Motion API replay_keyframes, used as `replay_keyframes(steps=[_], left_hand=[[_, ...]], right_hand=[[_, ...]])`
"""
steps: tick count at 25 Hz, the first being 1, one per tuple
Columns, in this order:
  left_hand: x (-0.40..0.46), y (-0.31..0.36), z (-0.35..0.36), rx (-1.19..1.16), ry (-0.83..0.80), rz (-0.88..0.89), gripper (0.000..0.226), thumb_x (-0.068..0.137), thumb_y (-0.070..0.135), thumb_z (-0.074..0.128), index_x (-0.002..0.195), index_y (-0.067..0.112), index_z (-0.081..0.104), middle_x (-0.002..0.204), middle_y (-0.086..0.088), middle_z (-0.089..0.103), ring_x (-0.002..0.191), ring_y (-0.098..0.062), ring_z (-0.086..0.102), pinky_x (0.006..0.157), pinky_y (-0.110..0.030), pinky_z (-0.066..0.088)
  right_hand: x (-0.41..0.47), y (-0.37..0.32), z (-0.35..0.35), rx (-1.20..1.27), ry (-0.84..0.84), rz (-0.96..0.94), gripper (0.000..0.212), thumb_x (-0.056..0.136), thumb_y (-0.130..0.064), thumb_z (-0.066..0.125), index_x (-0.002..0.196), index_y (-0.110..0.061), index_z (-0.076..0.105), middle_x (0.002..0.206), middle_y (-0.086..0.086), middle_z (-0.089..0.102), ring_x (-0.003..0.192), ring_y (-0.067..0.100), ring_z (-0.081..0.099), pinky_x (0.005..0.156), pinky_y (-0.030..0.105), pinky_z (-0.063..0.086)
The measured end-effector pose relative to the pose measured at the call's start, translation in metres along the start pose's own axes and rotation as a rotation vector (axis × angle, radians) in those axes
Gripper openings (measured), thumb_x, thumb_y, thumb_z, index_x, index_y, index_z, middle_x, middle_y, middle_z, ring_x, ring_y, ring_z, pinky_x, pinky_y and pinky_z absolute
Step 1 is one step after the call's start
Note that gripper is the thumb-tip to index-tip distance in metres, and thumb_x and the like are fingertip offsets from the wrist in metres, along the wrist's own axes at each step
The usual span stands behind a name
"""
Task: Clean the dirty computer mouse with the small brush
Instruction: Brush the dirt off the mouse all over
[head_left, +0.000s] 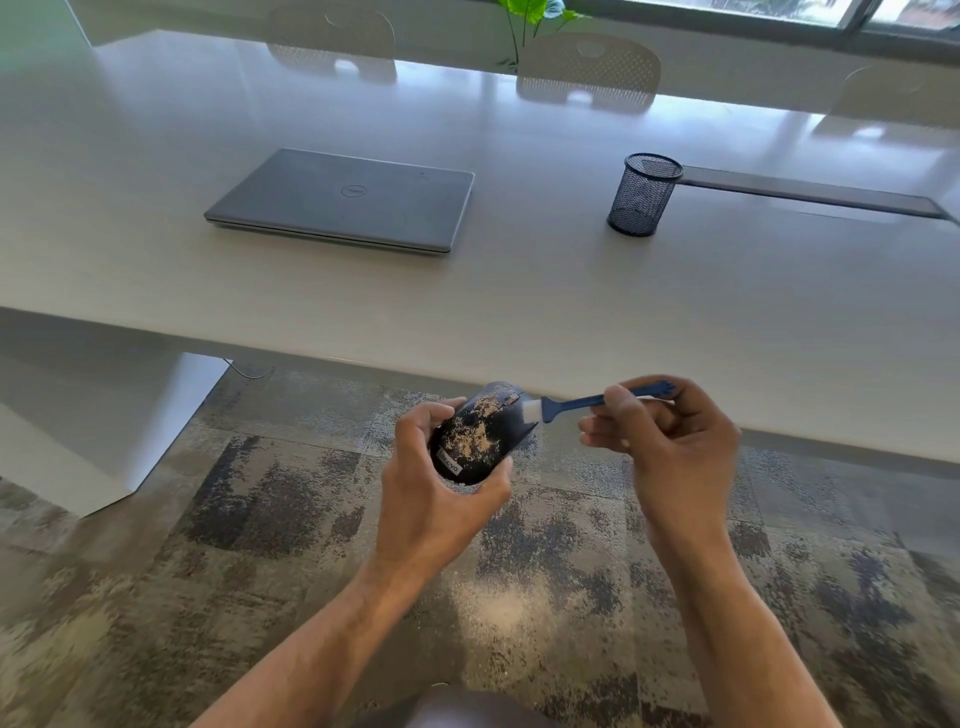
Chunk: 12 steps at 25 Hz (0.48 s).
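Left hand (431, 488) grips the dusty mouse (480, 434); right hand (670, 431), at its 3 o'clock, pinches the brush (587, 402), bristles touching the mouse

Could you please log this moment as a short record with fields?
left hand: grips mouse, held over carpet
right hand: pinches brush handle
brush bristles: at mouse's front end
mouse state: tan dust on top
table: closed laptop, mesh pen cup
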<state>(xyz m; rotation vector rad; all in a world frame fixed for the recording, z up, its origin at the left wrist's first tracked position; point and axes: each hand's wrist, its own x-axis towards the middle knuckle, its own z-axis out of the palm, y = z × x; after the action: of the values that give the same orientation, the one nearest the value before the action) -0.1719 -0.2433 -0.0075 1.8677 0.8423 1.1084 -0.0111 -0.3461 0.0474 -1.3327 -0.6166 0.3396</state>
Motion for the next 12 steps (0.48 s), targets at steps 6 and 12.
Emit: replay_keyframes(steps=[6,12], left_hand=[[0.002,0.003,0.003,0.003,-0.006,0.014,0.082,0.068,0.019,0.089,0.117,0.046,0.03,0.113,0.018,0.051,0.102,0.015,0.057,0.074,-0.002,0.048],[0.002,0.003,0.005,0.002,-0.019,0.008,0.081,0.069,0.02,0.089,0.117,0.046,0.03,0.113,0.017,0.051,0.102,0.015,0.057,0.074,-0.002,0.048]], right_hand=[[0.001,0.003,0.002,-0.043,-0.022,0.028,0.003,0.094,-0.007,0.071,0.097,-0.007,0.071,0.071,0.01,0.077,0.067,0.026,0.078,0.065,0.039,0.065],[0.006,0.004,-0.001,0.032,-0.053,0.037,0.001,0.094,-0.009,0.072,0.095,-0.01,0.073,0.072,0.012,0.077,0.066,0.027,0.078,0.062,0.035,0.064]])
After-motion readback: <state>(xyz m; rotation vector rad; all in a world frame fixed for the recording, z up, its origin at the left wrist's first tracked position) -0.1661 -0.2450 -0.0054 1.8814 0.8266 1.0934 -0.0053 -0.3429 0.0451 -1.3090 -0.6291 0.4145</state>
